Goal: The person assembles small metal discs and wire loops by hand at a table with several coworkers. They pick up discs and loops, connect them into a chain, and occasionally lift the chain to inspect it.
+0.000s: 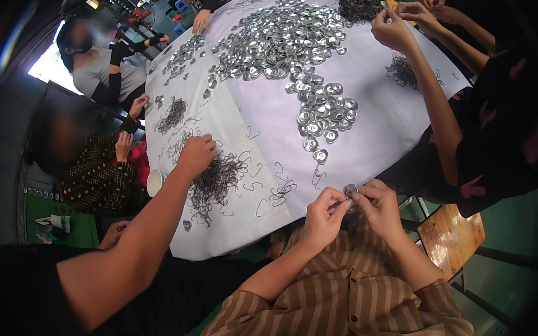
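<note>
My left hand (325, 215) and my right hand (379, 209) meet just off the table's near edge, above my lap. Between their fingertips is a small round silvery metal disc (351, 189), pinched from both sides. Whether a wire hook is on it is too small to tell. Past my hands, similar metal discs (321, 155) trail down from a large heap (282, 38) on the white-covered table (367, 146). Loose bent wire hooks (283, 190) lie on the cloth to the left of my hands.
At left, another person's arm (156, 223) reaches over a tangled pile of wire hooks (216, 183). A co-worker's forearm (433, 110) is raised at right, near a wooden stool (451, 238). Other people sit around the far left edge, near a white cup (154, 183).
</note>
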Action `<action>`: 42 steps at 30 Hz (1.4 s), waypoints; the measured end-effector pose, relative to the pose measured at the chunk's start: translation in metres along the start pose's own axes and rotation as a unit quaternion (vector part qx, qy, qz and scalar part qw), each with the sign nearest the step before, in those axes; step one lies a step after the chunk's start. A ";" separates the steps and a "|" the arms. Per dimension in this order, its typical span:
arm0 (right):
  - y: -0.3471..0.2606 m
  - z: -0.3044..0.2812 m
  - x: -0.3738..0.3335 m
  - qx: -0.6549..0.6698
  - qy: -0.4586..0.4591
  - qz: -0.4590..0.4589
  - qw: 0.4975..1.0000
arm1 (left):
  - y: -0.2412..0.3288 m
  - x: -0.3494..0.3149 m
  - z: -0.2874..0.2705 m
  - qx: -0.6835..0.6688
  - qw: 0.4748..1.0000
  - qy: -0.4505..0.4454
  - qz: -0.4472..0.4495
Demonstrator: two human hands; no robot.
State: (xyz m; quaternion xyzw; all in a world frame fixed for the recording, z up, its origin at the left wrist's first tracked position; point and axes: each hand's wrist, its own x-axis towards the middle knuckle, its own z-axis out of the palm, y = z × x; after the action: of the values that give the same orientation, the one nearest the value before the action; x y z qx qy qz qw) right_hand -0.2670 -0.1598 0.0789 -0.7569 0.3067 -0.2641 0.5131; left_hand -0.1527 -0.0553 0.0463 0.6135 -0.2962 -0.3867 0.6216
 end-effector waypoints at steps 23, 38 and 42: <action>-0.012 -0.013 -0.001 -0.115 -0.014 -0.056 0.992 | 0.015 -0.006 0.004 0.154 0.987 0.015 0.040; 0.029 -0.012 0.003 0.459 -0.075 0.315 0.827 | 0.028 -0.007 0.013 0.339 0.910 0.034 0.236; 0.026 -0.015 0.001 0.500 -0.083 0.336 0.794 | 0.032 -0.006 0.014 0.284 0.933 0.026 0.219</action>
State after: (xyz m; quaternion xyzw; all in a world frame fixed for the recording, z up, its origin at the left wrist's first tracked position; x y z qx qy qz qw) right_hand -0.2819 -0.1769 0.0592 -0.2634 0.3234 -0.1275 0.8999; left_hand -0.1637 -0.0594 0.0801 0.6943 -0.5042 -0.1246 0.4982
